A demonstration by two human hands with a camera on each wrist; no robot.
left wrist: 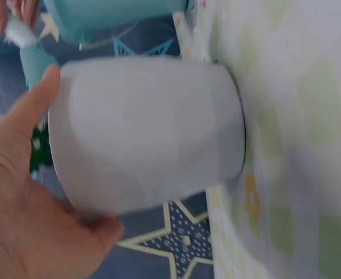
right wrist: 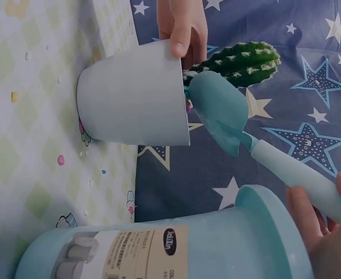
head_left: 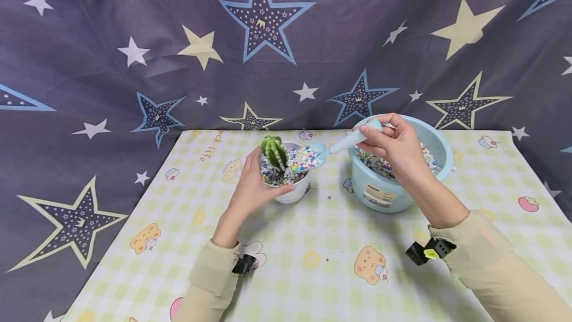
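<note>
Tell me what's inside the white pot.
A green cactus stands among small multicoloured pebbles in the white pot. The loaded blue scoop covers part of the surface, at right in the head view. Whatever lies beneath the top layer is hidden.

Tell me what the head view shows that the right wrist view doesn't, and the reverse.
Only the head view shows the pebbles inside the blue bucket, the load of pebbles on the scoop, and both sleeves.

Only the right wrist view shows the scoop's rounded back and legible label lettering on the bucket.

Both show the cactus, the white pot, the left hand gripping that pot, and the right hand holding the scoop by its handle.
</note>
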